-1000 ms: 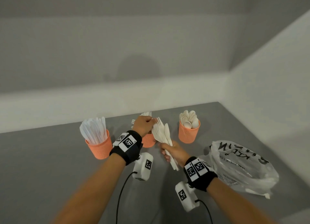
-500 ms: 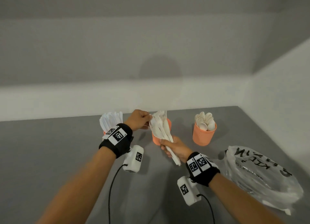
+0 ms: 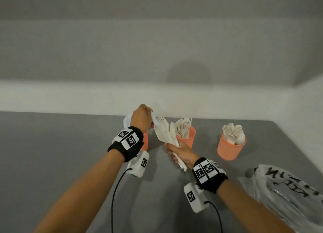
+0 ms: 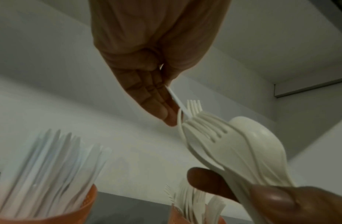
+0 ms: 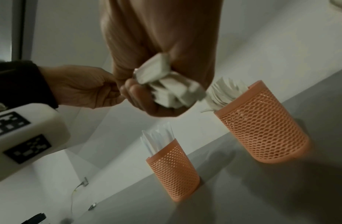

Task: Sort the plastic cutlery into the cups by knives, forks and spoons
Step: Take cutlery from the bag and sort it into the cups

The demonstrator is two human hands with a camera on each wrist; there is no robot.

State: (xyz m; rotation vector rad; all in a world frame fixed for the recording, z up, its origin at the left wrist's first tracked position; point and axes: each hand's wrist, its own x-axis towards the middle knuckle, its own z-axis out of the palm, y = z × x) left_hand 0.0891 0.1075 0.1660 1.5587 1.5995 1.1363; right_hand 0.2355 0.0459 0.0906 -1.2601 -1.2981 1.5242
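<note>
My right hand (image 3: 176, 150) grips a fanned bundle of white plastic cutlery (image 3: 166, 133) by its handles, in front of the orange mesh cups. In the left wrist view the bundle (image 4: 224, 144) shows forks and a spoon. My left hand (image 3: 149, 119) is raised at the bundle's top and pinches a thin white knife (image 3: 154, 118), seen edge-on as a knife (image 4: 178, 101) between the fingers. The knife cup (image 3: 145, 142) is mostly hidden behind my left wrist. The fork cup (image 3: 186, 138) stands just right of the bundle and the spoon cup (image 3: 230, 147) further right.
A crumpled clear plastic bag (image 3: 288, 189) with black lettering lies on the grey table (image 3: 61, 163) at the right. White walls close the table off behind and to the right. Cables hang from both wrist cameras over the table.
My left hand has risen and shifted left from the fork cup, drawing the knife up out of the bundle. My right hand keeps its grip on the bundle. The view has panned left.
</note>
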